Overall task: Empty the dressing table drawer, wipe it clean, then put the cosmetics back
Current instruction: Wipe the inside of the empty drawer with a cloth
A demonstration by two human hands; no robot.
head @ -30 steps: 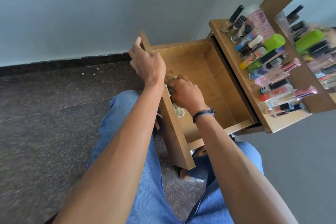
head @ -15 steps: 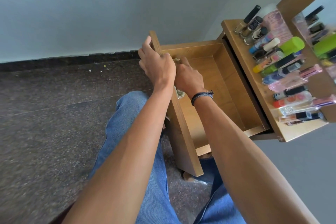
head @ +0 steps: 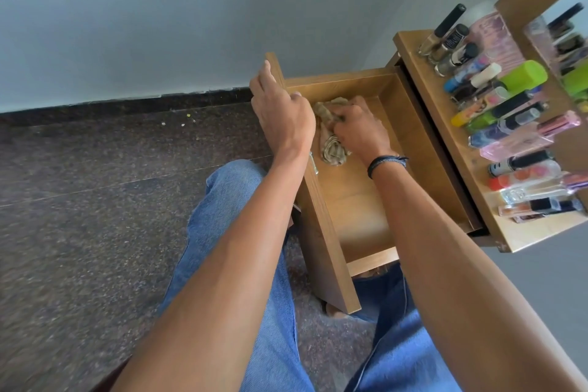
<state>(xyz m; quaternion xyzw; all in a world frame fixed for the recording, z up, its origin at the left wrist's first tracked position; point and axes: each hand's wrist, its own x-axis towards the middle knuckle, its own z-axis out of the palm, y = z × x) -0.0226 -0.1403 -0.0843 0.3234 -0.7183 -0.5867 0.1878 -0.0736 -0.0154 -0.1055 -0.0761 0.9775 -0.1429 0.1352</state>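
Just above the middle of the frame, the right hand (head: 359,129) is bunched round a crumpled beige cloth (head: 332,149) and presses it onto the floor of the open drawer (head: 353,207), close to its upper-left corner. The left hand (head: 281,114) clamps over the top edge of the front panel (head: 318,232), fingers curled on it, which steadies the drawer against the push. Nothing else lies in the drawer. The cosmetics (head: 506,111) stand crowded on the dressing table top (head: 528,231) at the right of the frame.

The wiping looks only partly done. To do it well, I would flatten the cloth so more of it meets the wood. Overlapping strokes should run from that corner toward the lower edge of the frame, then along the seams where walls meet floor, and over the inner walls too. A firm brace on the panel matters, lest the drawer slide or tip.
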